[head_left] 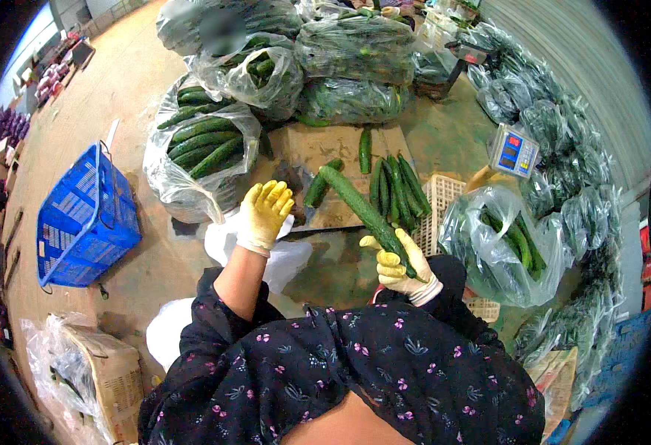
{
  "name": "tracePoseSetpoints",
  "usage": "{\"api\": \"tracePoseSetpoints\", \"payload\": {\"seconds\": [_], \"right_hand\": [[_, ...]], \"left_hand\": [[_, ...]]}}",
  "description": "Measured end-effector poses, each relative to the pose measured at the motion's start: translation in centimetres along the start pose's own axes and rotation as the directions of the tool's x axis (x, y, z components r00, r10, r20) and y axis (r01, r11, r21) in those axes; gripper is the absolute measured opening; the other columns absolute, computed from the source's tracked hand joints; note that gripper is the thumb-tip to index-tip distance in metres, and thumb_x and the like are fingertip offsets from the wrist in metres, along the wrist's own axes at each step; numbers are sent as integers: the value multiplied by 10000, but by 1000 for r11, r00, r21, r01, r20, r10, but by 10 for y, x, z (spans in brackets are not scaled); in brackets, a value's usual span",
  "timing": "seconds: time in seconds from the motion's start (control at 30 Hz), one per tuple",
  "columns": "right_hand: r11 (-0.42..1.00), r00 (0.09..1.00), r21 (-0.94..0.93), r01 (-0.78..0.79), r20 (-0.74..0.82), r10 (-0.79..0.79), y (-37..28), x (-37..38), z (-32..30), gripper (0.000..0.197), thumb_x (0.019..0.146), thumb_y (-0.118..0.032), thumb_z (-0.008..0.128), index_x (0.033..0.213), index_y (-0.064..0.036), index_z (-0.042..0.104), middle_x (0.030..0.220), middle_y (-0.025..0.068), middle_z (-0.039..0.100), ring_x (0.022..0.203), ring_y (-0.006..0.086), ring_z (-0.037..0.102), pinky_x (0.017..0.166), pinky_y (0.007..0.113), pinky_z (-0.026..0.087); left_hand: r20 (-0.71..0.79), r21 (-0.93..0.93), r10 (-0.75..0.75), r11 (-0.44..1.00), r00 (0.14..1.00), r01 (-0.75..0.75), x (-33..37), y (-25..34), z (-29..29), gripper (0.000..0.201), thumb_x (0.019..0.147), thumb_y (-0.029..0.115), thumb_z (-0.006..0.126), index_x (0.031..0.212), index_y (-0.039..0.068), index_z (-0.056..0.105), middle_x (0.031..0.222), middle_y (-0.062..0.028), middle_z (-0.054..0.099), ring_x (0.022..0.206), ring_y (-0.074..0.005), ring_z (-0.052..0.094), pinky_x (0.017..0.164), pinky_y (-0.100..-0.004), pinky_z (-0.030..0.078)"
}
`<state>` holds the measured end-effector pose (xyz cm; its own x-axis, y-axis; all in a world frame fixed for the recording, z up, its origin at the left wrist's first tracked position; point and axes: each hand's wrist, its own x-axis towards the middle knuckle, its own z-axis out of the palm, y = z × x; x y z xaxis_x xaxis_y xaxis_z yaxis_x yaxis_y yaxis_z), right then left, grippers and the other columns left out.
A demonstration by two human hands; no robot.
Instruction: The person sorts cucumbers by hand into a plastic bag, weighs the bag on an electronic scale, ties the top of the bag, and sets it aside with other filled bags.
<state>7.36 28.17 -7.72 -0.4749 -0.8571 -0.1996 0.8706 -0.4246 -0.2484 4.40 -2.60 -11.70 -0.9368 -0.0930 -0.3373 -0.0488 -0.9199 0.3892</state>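
Observation:
A long, slightly curved cucumber (pixel 367 216) is gripped near its lower end by my right hand (pixel 402 268), in a pale glove with yellow fingers. My left hand (pixel 266 211), gloved the same way, is raised with nothing in it, fingers stretched out. Beyond them lies a flat cardboard sheet (pixel 325 141). On it several cucumbers (pixel 399 194) rest side by side at the right, one single cucumber (pixel 365 151) lies farther back, and another short cucumber (pixel 320 185) lies partly behind the held one. An open clear bag of cucumbers (pixel 205 144) stands beyond my left hand.
Filled plastic bags (pixel 355 52) are stacked at the back. A blue crate (pixel 88 215) stands left. At right are a beige crate (pixel 435 204), a clear bag with cucumbers (pixel 500 245), a digital scale display (pixel 514 151) and a row of bagged produce (pixel 555 126) along the wall.

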Motion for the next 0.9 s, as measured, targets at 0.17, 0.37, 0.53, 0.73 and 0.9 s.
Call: {"api": "tracePoseSetpoints", "payload": {"seconds": [0.17,0.37,0.53,0.73,0.9], "right_hand": [[987,995,160,-14,101,-2,-4,22,-7,598,932,-448,389,1276,42,370,595,-15,460,448,71,377,426,215,304],[995,992,63,75,101,-81,-4,27,-5,545,936,-410,401,1203,63,434,588,0,463,446,87,378,425,222,305],[813,925,-446,374,109,-365,-17,-17,15,565,888,-444,480,1135,64,465,613,33,523,440,100,412,407,229,314],[273,683,-765,584,280,-674,-49,-102,69,564,737,-332,675,1117,44,494,821,107,578,737,172,547,677,276,424],[-126,292,-842,525,317,-902,-58,-209,67,518,686,-110,677,1147,19,479,931,89,589,903,202,564,827,332,449]], "left_hand": [[47,147,-82,986,995,74,15,-7,8,395,879,388,502,1080,48,508,1082,-146,569,951,-298,548,846,-403,435],[102,265,-139,958,985,108,21,-13,5,471,880,410,484,1154,27,487,1116,-141,554,976,-280,538,865,-395,437],[135,358,-185,925,973,126,27,-30,2,455,902,401,467,1158,26,483,1109,-149,556,960,-273,547,858,-389,442],[168,537,-349,817,922,211,21,-52,-7,375,912,342,460,1161,65,499,1083,-123,572,927,-253,559,824,-371,456],[290,735,-405,675,867,69,-8,-95,69,375,916,284,472,1205,46,472,1118,-111,569,974,-231,554,836,-354,456]]}}
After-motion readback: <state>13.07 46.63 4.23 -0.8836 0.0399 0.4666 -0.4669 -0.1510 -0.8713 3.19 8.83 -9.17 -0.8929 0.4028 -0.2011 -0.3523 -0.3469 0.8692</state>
